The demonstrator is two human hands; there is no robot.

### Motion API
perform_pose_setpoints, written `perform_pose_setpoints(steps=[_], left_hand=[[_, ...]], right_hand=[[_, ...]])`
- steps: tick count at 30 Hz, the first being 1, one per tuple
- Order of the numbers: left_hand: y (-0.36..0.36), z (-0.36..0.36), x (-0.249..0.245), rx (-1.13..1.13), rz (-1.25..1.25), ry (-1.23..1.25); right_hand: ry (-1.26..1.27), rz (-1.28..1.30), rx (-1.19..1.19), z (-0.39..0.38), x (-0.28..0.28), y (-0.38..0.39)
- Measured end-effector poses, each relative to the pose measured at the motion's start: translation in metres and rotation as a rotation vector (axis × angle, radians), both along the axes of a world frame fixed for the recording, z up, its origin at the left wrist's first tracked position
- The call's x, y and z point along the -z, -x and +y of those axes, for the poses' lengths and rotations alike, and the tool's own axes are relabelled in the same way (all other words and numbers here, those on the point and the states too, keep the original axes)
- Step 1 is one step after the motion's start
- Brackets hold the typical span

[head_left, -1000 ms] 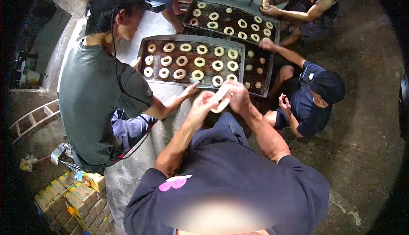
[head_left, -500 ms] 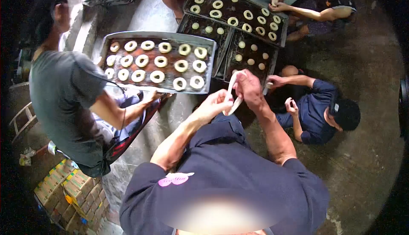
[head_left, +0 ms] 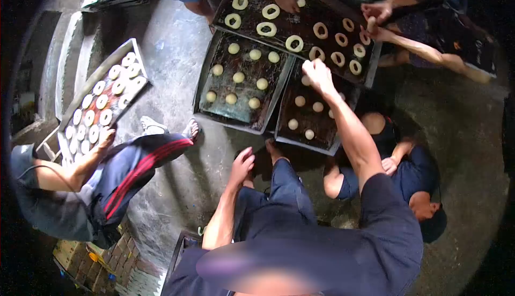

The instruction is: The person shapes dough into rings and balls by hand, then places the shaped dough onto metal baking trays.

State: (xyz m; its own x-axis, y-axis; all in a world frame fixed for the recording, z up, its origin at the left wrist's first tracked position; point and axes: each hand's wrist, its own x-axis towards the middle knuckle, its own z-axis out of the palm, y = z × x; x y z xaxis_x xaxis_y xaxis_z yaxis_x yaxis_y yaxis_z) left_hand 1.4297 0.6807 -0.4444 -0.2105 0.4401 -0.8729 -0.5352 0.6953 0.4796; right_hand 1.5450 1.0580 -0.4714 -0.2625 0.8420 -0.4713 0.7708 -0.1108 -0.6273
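My right hand (head_left: 319, 77) reaches over the near edge of the long far tray (head_left: 279, 38), its fingers closed. A pale dough ring (head_left: 317, 53) lies just beyond its fingertips. Whatever the fingers hold, if anything, is hidden. Below the wrist is the right-hand near tray (head_left: 306, 145) with several round dough balls (head_left: 300, 101), some partly covered by my arm. My left hand (head_left: 243, 166) hangs above my lap, fingers loosely curled and apart, with no dough visible in it. The left-hand near tray (head_left: 228, 126), also bearing dough balls, is the closest tray to it.
At left a person carries a tray of dough rings (head_left: 89, 117). Another person's hand (head_left: 287, 0) is over the far tray. A person at upper right works dough with both hands (head_left: 377, 20). Someone in dark clothes (head_left: 416, 172) sits at my right.
My hands have separated: the right moved forward to the trays, the left back toward my lap. The stretched dough loop between them is no longer visible. The tray carrier moved away left.
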Motion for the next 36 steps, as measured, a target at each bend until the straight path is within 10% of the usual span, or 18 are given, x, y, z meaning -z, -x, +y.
perform_pose_setpoints(steps=[4, 9, 13, 16, 18, 21, 25, 31, 36], left_hand=[[0.017, -0.157, 0.034, 0.060, 0.275, 0.351], [-0.008, -0.268, 0.010, -0.292, 0.112, 0.673], [-0.019, -0.287, -0.005, -0.297, 0.004, 0.787], [-0.021, -0.284, 0.000, -0.152, -0.015, 0.773], [-0.014, -0.249, -0.002, -0.153, -0.034, 0.667], [0.010, -0.173, 0.001, -0.140, 0.011, 0.530], [0.037, -0.098, -0.009, -0.102, 0.080, 0.375], [0.061, -0.101, -0.013, -0.058, 0.176, 0.180], [0.081, -0.079, 0.007, -0.086, 0.234, 0.055]], right_hand=[[-0.306, 0.212, -0.099, 0.102, 0.097, 0.046], [0.212, 0.549, 0.476, 0.174, 0.177, 0.095], [-0.080, 0.001, 0.187, 0.215, 0.243, 0.072], [-0.042, 0.319, 0.204, 0.186, 0.197, 0.054], [-0.647, -0.053, -0.115, 0.163, 0.192, 0.045], [0.108, 0.237, -0.115, 0.037, 0.141, 0.067], [0.170, -0.049, -0.699, -0.131, 0.178, 0.090], [-0.183, -0.118, -0.552, -0.217, 0.203, 0.102], [0.230, 0.241, -0.235, -0.271, 0.085, 0.100]])
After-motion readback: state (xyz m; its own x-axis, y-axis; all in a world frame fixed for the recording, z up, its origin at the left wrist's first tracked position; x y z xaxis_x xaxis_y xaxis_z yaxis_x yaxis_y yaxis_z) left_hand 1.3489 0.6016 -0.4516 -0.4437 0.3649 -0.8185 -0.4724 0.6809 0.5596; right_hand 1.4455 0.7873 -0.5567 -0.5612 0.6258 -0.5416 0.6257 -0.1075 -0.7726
